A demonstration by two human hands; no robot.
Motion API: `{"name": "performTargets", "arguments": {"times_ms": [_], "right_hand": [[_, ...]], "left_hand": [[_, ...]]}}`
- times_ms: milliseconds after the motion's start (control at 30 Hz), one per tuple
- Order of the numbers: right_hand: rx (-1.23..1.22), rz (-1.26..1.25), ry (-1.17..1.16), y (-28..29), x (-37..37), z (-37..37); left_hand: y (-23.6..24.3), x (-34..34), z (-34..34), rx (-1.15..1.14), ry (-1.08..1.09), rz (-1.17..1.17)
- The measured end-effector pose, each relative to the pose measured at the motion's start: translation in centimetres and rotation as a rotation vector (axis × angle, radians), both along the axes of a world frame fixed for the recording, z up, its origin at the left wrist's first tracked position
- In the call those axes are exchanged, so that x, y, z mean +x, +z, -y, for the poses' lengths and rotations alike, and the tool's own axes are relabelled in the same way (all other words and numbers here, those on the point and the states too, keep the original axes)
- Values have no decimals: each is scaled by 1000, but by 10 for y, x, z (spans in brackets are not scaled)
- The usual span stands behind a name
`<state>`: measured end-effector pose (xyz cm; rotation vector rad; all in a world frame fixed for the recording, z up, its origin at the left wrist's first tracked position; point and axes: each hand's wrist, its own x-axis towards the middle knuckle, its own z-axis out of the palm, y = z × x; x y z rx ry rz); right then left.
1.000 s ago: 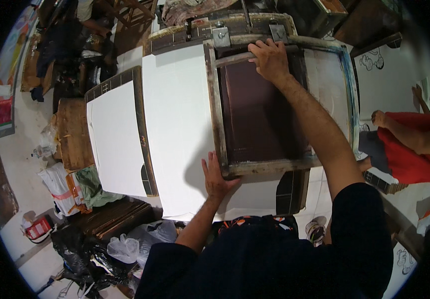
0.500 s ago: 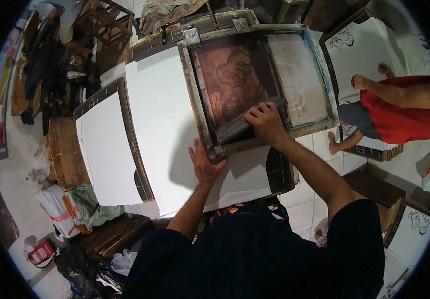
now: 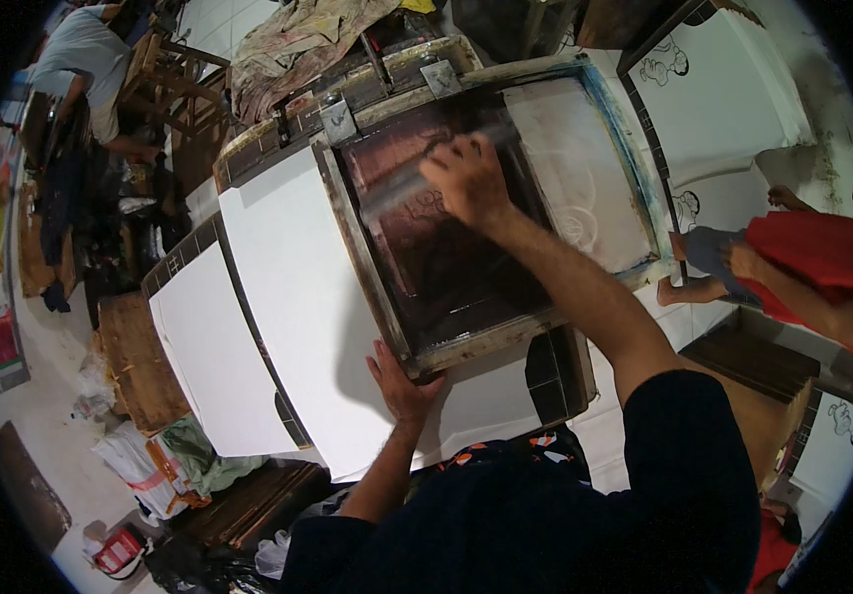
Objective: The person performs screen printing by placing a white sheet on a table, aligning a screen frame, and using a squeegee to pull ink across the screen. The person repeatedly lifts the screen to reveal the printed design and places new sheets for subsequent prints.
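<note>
A wooden screen frame (image 3: 355, 247) with dark, wet mesh (image 3: 468, 272) and a pale section at the right lies over white sheets (image 3: 283, 277) on a board, held by metal hinge clamps (image 3: 337, 121) at the far side. My right hand (image 3: 466, 178) grips a squeegee (image 3: 392, 200), blurred by motion, across the upper middle of the dark mesh, where faint drawn outlines show. My left hand (image 3: 402, 391) rests with fingers spread at the frame's near-left corner, on or beside the white sheet.
At right, a person in red (image 3: 803, 238) is beside boards with printed sheets (image 3: 704, 99). Another person (image 3: 85, 69) bends at upper left near a wooden stand (image 3: 169, 89). Bags (image 3: 140, 465) and boards lie left. A stained cloth (image 3: 303, 49) is beyond the frame.
My right hand went from the frame's far end to its near end, then back up to the upper middle with the squeegee. My left hand stayed at the corner. The view shifted.
</note>
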<state>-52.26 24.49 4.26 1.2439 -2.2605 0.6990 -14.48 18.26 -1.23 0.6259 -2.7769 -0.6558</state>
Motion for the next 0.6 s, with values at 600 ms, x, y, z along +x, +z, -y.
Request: {"name": "performTargets", "arguments": {"times_ms": [600], "right_hand": [[132, 266, -489, 4, 45, -24]], "left_hand": [[-8, 1, 1, -22, -20, -37]]}}
